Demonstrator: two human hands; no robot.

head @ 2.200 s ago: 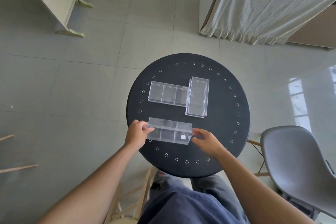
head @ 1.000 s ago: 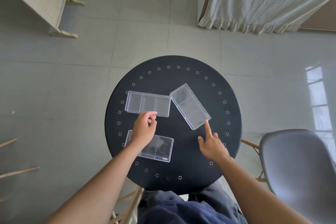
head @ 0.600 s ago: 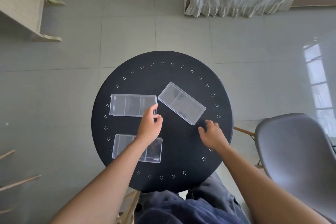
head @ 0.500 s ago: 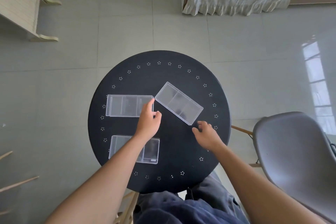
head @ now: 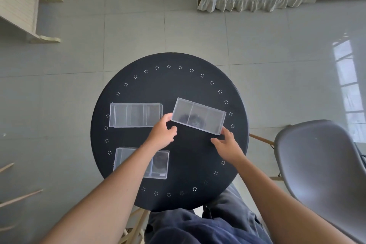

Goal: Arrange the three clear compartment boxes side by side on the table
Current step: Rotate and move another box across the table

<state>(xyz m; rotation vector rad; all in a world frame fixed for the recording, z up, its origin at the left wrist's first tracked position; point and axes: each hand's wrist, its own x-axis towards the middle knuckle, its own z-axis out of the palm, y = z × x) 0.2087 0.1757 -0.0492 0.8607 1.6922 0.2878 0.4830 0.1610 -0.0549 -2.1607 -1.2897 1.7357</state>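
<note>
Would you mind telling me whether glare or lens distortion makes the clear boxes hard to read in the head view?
Head view: window glare stays on the floor, off the table; wide-angle bending at the edges; the tilted box is sharp, its dividers visible.

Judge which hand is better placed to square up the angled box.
Right. The right hand is at the near right corner of the angled box; the left hand touches only its left end.

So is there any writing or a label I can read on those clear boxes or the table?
No text is readable.
Near box: a small pale sticker at its front right corner, too small and blurred to read.
Table: only dot patterns, no words.
</note>
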